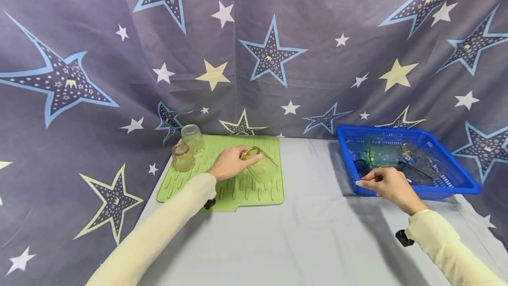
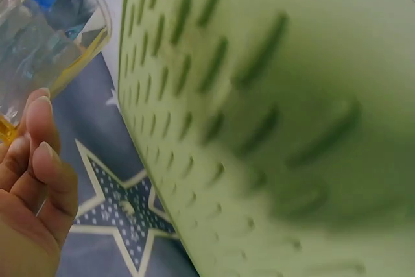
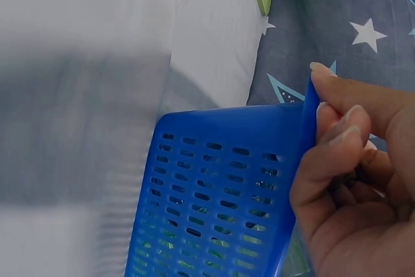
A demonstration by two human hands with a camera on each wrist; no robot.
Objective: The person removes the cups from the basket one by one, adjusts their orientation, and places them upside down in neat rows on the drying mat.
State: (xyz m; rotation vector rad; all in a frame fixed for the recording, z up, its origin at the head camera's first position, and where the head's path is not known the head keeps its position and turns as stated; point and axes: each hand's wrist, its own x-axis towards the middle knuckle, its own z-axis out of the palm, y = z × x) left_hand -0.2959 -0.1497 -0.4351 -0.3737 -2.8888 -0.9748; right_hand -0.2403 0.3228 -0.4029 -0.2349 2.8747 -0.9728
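Observation:
My left hand (image 1: pixel 232 162) pinches a clear, amber-tinted glass (image 1: pixel 263 169) at its amber end, over the right part of a ridged green drying mat (image 1: pixel 222 195). In the left wrist view the fingers bend against the tilted glass (image 2: pixel 48 43). On the mat's left side stand a pink-tinted glass (image 1: pixel 183 157) and a clear glass (image 1: pixel 193 138). My right hand (image 1: pixel 390 186) is at the near left corner of a blue basket (image 1: pixel 440 192). Its fingers are loosely curled with nothing visible in them, the thumb overlapping the basket's rim (image 3: pixel 310 111) in the right wrist view.
Inside the basket lie a green-tinted glass (image 1: pixel 382 156), more clear glassware (image 1: pixel 420 158) and some dark items that are hard to make out. A light cloth (image 1: pixel 309 233) covers the table. Behind it hangs a star-patterned curtain (image 1: pixel 274 100).

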